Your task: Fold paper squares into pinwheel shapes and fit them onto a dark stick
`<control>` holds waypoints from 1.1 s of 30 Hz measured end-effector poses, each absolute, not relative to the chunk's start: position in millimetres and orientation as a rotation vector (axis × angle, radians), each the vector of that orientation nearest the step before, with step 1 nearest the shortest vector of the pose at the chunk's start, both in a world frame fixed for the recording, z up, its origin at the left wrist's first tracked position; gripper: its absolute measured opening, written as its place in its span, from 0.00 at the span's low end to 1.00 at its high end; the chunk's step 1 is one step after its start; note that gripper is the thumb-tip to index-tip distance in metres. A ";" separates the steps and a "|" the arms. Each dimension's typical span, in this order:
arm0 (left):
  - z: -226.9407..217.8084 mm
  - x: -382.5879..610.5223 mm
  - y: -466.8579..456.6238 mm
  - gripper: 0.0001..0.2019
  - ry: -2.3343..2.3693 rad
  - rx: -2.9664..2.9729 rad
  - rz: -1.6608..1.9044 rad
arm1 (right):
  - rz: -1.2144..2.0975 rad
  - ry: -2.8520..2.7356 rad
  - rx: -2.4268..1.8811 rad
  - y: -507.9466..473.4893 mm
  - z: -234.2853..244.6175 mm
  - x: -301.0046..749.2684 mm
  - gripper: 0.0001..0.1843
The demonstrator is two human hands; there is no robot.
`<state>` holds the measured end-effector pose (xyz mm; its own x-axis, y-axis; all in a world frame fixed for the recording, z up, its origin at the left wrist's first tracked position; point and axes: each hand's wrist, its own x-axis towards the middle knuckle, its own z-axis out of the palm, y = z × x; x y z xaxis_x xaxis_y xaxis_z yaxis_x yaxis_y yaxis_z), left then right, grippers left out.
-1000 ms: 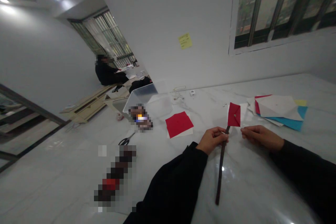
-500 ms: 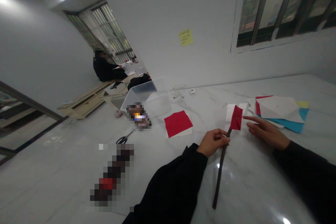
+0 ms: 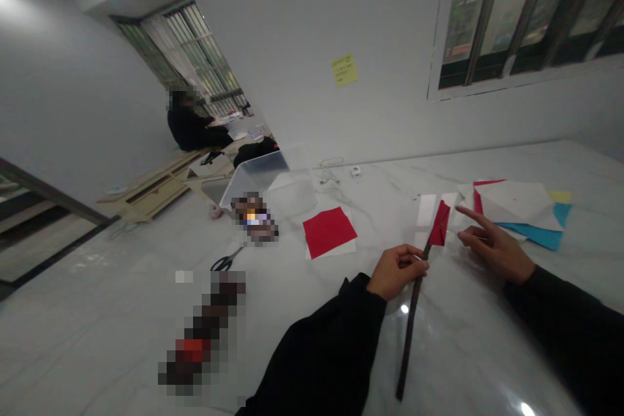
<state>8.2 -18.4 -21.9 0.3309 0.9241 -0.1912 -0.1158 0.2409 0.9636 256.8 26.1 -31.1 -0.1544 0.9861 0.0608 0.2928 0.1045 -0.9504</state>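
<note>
Scissors (image 3: 223, 264) lie near a red paper square (image 3: 327, 231) on the tabletop (image 3: 97, 318)

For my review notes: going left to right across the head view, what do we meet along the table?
scissors → red paper square → left hand holding a dark stick → red paper piece → right hand → yellow paper

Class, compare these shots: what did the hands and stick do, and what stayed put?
The right hand drew back rightward from the red paper, forefinger extended. The left hand kept hold of the dark stick, which turned, showing the paper more edge-on. The coloured paper pile and scissors stayed put.
</note>
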 end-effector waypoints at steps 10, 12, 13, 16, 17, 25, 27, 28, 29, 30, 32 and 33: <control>-21.5 8.7 -20.8 0.24 0.930 1.077 0.864 | 1.137 -1.462 -1.293 27.0 -35.0 258.4 0.47; -18.3 8.8 -22.0 0.23 0.929 1.098 0.842 | 1.122 -1.487 -1.303 28.1 -35.0 260.0 0.44; -16.5 8.7 -22.4 0.23 0.925 1.103 0.836 | 1.108 -1.510 -1.315 29.0 -35.7 261.0 0.42; -12.3 7.6 -22.2 0.23 0.908 1.088 0.836 | 1.057 -1.600 -1.388 31.5 -38.3 264.1 0.36; -11.7 7.1 -21.7 0.23 0.905 1.075 0.840 | 1.038 -1.635 -1.423 32.0 -38.7 264.8 0.34; -13.1 9.0 -21.3 0.23 0.918 1.049 0.851 | 1.061 -1.572 -1.413 26.1 -32.1 260.2 0.35; -13.3 9.5 -21.2 0.23 0.912 1.058 0.846 | 1.141 -1.588 -1.401 25.0 -33.2 259.4 0.33; -13.5 9.5 -20.9 0.23 0.911 1.056 0.849 | 1.180 -1.614 -1.413 24.8 -34.1 259.4 0.33; -13.7 9.4 -20.4 0.23 0.913 1.051 0.857 | 1.205 -1.637 -1.432 24.9 -34.9 259.5 0.35; -14.0 9.2 -19.7 0.23 0.917 1.042 0.866 | 1.213 -1.648 -1.454 25.3 -35.5 259.7 0.36; -14.2 8.8 -18.3 0.23 0.924 1.027 0.882 | 1.181 -1.630 -1.477 26.2 -35.6 259.7 0.36; -14.0 8.7 -17.7 0.23 0.926 1.024 0.887 | 1.157 -1.620 -1.472 26.7 -35.0 259.4 0.35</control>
